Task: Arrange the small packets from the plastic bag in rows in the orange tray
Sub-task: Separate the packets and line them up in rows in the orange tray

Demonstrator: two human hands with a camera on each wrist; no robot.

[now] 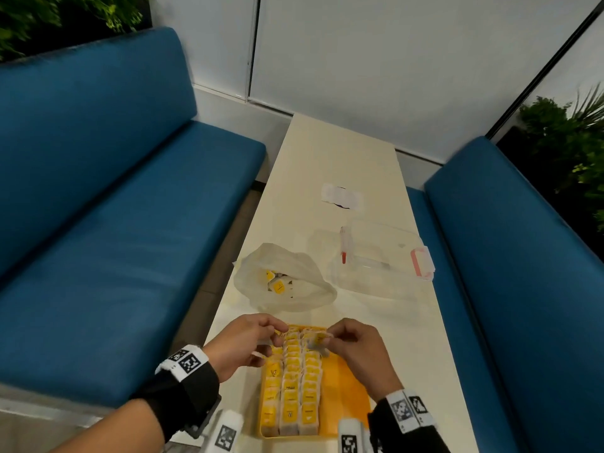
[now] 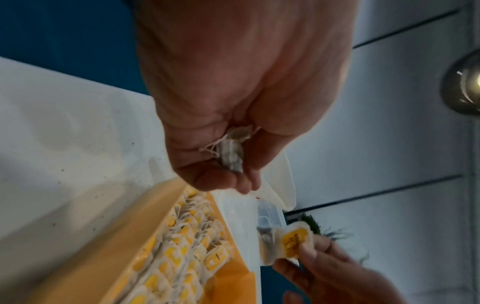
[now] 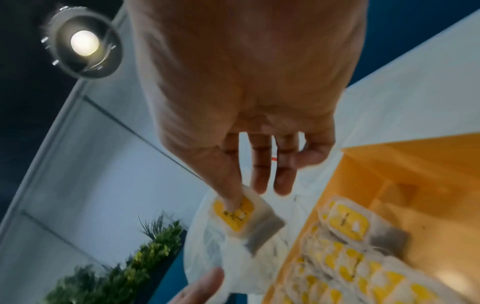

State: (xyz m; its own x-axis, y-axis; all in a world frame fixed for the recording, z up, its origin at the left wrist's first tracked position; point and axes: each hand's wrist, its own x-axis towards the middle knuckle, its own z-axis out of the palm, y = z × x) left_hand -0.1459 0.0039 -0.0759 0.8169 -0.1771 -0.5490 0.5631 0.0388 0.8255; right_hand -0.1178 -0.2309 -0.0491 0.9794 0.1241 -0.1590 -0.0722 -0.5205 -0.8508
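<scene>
cream table [image 1: 330,178], blue benches [image 1: 108,197], white wall [image 1: 392,60]

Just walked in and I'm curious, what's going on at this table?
A person is filling a shallow orange plastic tray with small yellow-labelled packets in rows. The right hand pinches one packet over the tray's far end; the left hand holds another. More remain in the white plastic bag behind.

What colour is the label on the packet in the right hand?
Yellow with dark print, on the packet the right hand pinches; clearest in the right wrist view.
</scene>
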